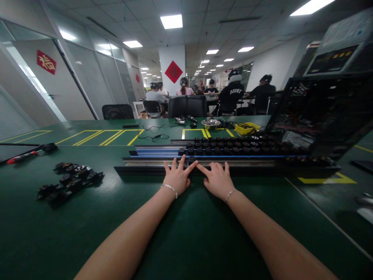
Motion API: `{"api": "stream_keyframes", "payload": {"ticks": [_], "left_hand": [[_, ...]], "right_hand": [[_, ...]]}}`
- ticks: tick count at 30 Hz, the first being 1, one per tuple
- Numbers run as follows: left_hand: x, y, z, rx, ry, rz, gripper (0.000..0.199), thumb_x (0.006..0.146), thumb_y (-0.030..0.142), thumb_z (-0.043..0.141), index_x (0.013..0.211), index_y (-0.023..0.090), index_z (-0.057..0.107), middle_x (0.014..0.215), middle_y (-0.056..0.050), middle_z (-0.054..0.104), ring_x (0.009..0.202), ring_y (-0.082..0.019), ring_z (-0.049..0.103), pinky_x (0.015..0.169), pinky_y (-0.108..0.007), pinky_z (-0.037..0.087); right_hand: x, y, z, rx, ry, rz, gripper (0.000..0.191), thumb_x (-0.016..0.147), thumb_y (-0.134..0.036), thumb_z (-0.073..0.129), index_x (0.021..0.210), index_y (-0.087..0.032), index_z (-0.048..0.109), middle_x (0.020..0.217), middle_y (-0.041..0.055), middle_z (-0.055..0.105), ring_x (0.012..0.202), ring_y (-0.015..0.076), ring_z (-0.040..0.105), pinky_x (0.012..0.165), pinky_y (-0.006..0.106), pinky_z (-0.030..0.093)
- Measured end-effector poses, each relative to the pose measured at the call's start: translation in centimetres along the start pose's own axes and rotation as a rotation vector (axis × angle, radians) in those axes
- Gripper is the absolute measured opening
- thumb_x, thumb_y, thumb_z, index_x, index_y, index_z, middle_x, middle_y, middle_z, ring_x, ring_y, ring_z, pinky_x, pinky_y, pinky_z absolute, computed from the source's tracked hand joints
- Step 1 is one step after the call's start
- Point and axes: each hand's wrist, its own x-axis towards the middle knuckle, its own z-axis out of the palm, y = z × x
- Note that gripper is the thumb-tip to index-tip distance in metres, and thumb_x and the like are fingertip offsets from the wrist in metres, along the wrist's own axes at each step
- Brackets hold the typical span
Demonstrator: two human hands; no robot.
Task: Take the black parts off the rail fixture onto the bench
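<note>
Head view: left hand point(177, 181), right hand point(218, 181) spread wide, nothing visibly clasped, index fingertips meeting beside small black part point(191, 159) at twelve o'clock, apparently steadying it along long rail point(142, 170); loose black parts point(71, 181) lie nine o'clock, probably for easy reach

So, a green table point(58, 241) is used here, marked out with yellow tape point(135, 137) in boxes and stripes. Its middle is taken up by a bunch of long rails point(145, 170), laid side by side. A messy clump of black parts point(68, 182) has been left on the left side, with a red-and-black tool point(21, 157) set farther out. Toward the back edge, a thin black cable point(160, 137) is strewn about, and a shiny metal bowl point(211, 127) and a yellow tray point(239, 129) are parked near each other.
</note>
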Motion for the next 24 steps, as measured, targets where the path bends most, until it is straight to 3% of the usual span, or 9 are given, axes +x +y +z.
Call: {"api": "stream_keyframes", "payload": {"ticks": [5, 11, 17, 24], "left_hand": [[0.0, -0.1, -0.1, -0.007, 0.007, -0.004, 0.078, 0.077, 0.035, 0.053, 0.141, 0.044, 0.009, 0.151, -0.006, 0.018, 0.130, -0.040, 0.024, 0.096, -0.071, 0.016], [0.0, -0.3, 0.0, -0.011, 0.007, -0.001, 0.063, 0.079, 0.032, 0.049, 0.138, 0.039, 0.028, 0.149, -0.005, 0.023, 0.132, -0.038, 0.021, 0.098, -0.070, 0.015], [-0.1, -0.4, -0.2, -0.016, 0.008, 0.000, 0.059, 0.081, 0.029, 0.045, 0.138, 0.038, 0.030, 0.148, -0.005, 0.026, 0.133, -0.036, 0.020, 0.099, -0.068, 0.016], [-0.2, -0.6, -0.4, -0.011, -0.001, -0.040, 0.055, 0.082, 0.029, 0.042, 0.136, 0.032, 0.034, 0.146, -0.008, 0.031, 0.134, -0.034, 0.021, 0.102, -0.063, 0.018]], "right_hand": [[-0.2, 0.0, 0.3, -0.004, 0.030, -0.014, 0.060, 0.078, -0.025, 0.047, 0.135, -0.042, 0.033, 0.116, 0.0079, 0.052, 0.112, 0.0267, 0.041, 0.099, 0.059, 0.013], [-0.3, 0.4, 1.2, 0.058, 0.095, -0.010, 0.062, 0.078, -0.027, 0.046, 0.138, -0.032, 0.031, 0.126, 0.0064, 0.050, 0.120, 0.0248, 0.036, 0.104, 0.055, 0.008], [-0.3, 0.6, 1.3, 0.071, 0.103, -0.020, 0.059, 0.078, -0.026, 0.045, 0.136, -0.032, 0.035, 0.139, 0.0055, 0.041, 0.126, 0.0249, 0.031, 0.105, 0.055, 0.009], [-0.4, 0.8, 1.2, 0.089, 0.110, -0.018, 0.058, 0.078, -0.024, 0.045, 0.135, -0.031, 0.037, 0.139, 0.0046, 0.042, 0.126, 0.0237, 0.032, 0.106, 0.052, 0.010]]}}
